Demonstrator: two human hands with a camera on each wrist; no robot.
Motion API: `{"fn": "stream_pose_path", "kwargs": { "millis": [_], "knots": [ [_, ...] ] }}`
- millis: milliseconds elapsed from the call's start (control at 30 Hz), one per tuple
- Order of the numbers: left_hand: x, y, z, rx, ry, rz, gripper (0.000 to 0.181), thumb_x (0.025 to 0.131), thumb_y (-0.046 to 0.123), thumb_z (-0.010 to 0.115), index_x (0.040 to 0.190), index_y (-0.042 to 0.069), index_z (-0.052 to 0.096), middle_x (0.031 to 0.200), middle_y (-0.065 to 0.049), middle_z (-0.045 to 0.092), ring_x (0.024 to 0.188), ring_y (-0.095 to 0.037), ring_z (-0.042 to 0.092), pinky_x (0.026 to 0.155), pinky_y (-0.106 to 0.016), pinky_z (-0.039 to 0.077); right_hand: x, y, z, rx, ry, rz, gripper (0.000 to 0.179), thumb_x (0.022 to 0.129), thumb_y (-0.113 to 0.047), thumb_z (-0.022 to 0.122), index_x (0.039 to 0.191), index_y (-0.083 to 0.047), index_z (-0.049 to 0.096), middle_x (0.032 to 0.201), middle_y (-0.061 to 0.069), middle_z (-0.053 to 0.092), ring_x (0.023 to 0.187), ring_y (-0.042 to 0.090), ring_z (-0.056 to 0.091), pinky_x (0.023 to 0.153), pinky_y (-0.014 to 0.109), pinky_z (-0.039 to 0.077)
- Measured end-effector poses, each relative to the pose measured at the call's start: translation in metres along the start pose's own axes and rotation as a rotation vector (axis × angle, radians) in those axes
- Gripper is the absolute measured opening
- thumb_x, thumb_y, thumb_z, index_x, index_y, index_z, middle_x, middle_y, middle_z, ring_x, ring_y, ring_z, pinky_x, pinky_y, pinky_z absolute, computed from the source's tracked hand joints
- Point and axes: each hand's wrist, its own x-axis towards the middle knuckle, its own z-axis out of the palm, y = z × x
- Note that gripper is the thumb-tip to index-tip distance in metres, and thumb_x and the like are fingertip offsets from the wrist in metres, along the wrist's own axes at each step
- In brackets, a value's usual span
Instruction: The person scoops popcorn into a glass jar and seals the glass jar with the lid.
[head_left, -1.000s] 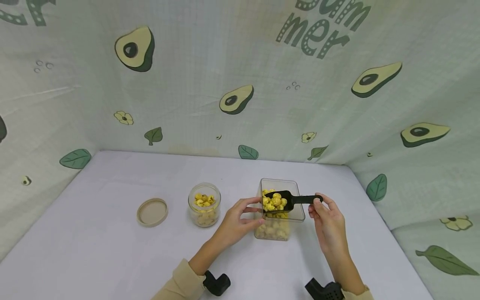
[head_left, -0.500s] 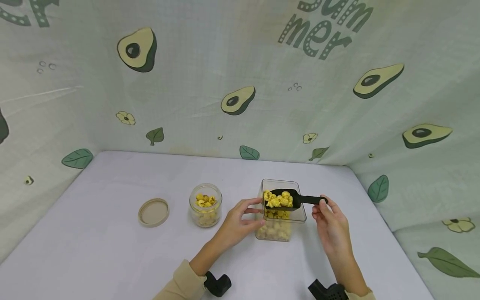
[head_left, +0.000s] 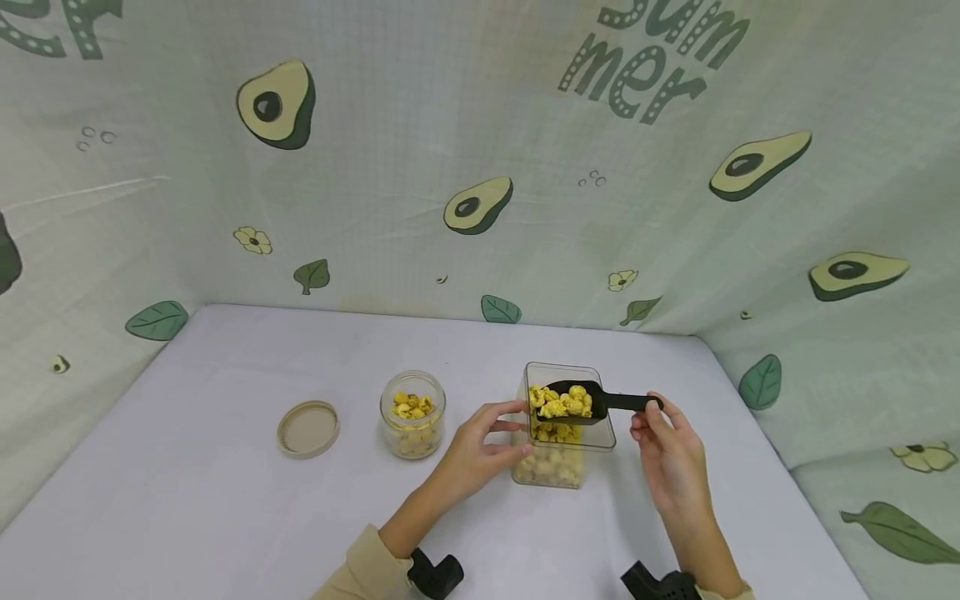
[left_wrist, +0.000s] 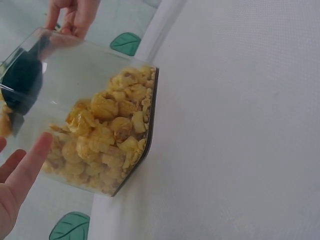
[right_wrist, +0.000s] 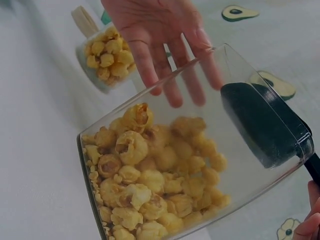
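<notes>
A clear square container partly filled with yellow popcorn stands on the table. Pinched by its handle end, a black scoop in my right hand lies level at the container's mouth, its bowl heaped with popcorn. The scoop's bowl shows dark through the clear wall in both wrist views. My left hand rests straight, spread fingers against the container's left side, thumb near the front corner. To the left, an uncovered round glass jar holds some popcorn too.
A round beige lid lies on the white table, left of the jar. Behind the table hangs a pale cloth printed with avocados and leaves, which also runs along both sides.
My right hand has drawn the scoop slightly to the right over the container, and its popcorn load has settled more level. The left hand keeps its place against the container.
</notes>
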Motion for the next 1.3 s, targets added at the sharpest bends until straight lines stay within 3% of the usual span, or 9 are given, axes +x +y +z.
{"fn": "stream_pose_path", "kwargs": {
  "millis": [333, 633, 967, 1300],
  "knots": [
    [0.000, -0.001, 0.000, 0.005, -0.010, 0.005, 0.054, 0.086, 0.017, 0.067, 0.135, 0.011, 0.045, 0.135, -0.009, 0.045, 0.117, -0.027, 0.053, 0.088, -0.024, 0.053, 0.001, 0.002, 0.006, -0.017, -0.043, 0.001, 0.018, 0.094, -0.007, 0.052, 0.112, -0.006, 0.051, 0.078, 0.001, 0.062, 0.071, 0.009, 0.057, 0.063, 0.016, 0.050],
    [0.000, 0.001, -0.001, 0.021, -0.007, -0.009, 0.053, 0.086, 0.019, 0.067, 0.135, 0.012, 0.046, 0.136, -0.009, 0.045, 0.117, -0.027, 0.053, 0.089, -0.026, 0.053, 0.003, 0.002, 0.000, 0.060, -0.039, 0.038, 0.012, 0.094, -0.010, 0.051, 0.105, -0.007, 0.055, 0.079, 0.002, 0.061, 0.072, 0.010, 0.056, 0.065, 0.017, 0.049],
    [-0.003, 0.001, 0.000, 0.009, -0.014, -0.018, 0.051, 0.087, 0.019, 0.066, 0.134, 0.011, 0.047, 0.136, -0.010, 0.045, 0.118, -0.028, 0.052, 0.090, -0.027, 0.053, 0.002, 0.000, -0.007, 0.132, -0.082, 0.010, 0.012, 0.095, -0.006, 0.048, 0.105, -0.004, 0.055, 0.078, 0.004, 0.063, 0.072, 0.012, 0.057, 0.065, 0.019, 0.049],
    [-0.004, 0.004, 0.000, -0.003, -0.013, 0.002, 0.052, 0.087, 0.016, 0.066, 0.135, 0.009, 0.045, 0.137, -0.010, 0.044, 0.118, -0.028, 0.053, 0.088, -0.024, 0.053, 0.001, 0.003, -0.001, 0.074, -0.080, 0.011, 0.014, 0.095, -0.007, 0.049, 0.108, -0.004, 0.052, 0.077, 0.003, 0.062, 0.070, 0.011, 0.057, 0.063, 0.017, 0.048]
  ]
}}
